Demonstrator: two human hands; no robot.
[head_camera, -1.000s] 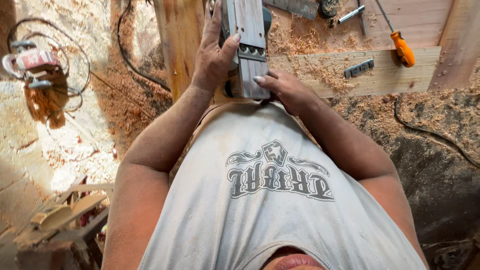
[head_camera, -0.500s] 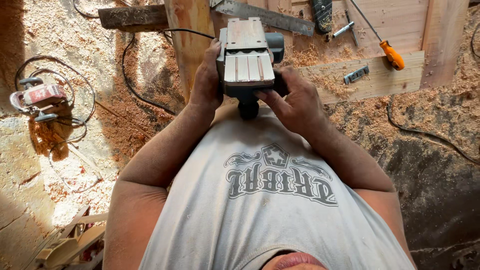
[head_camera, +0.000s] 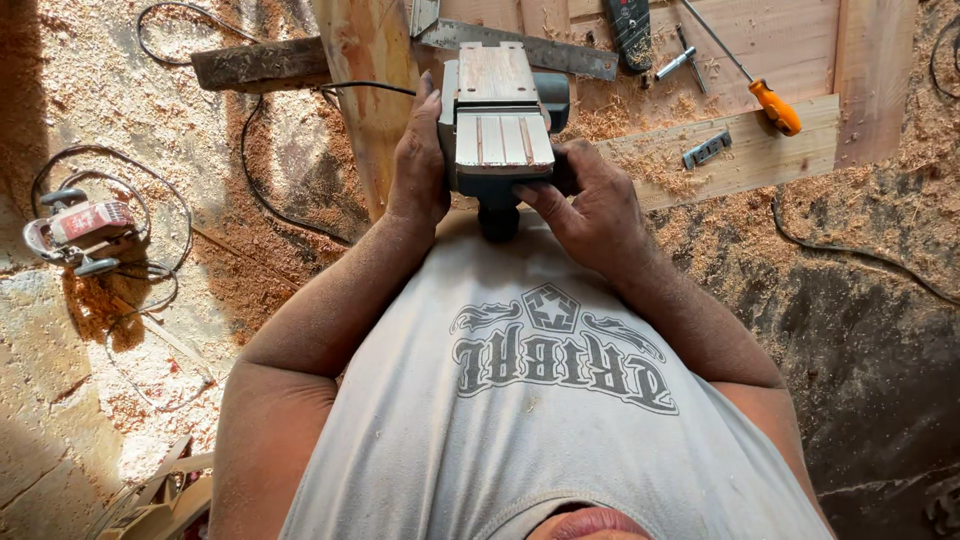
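Observation:
I hold an electric hand planer (head_camera: 497, 115) upside down in front of my chest, its flat metal sole facing up at the camera. My left hand (head_camera: 418, 165) grips its left side, fingers along the edge. My right hand (head_camera: 590, 200) wraps the right side and the dark body under the sole. A black cord (head_camera: 290, 150) runs from the tool down over the floor. Behind the planer stands a wooden post (head_camera: 365, 90).
A wooden bench (head_camera: 790, 60) at top right carries an orange-handled screwdriver (head_camera: 765, 95), a small metal piece (head_camera: 706, 150), a metal square (head_camera: 560, 50) and shavings. A red power tool (head_camera: 80, 230) with coiled cord lies on the sawdust-covered floor at left. Scrap wood (head_camera: 150, 500) lies bottom left.
The planer has been drawn closer to my chest and turned so that its sole faces up more fully; both hands kept their grip. The view has tilted slightly.

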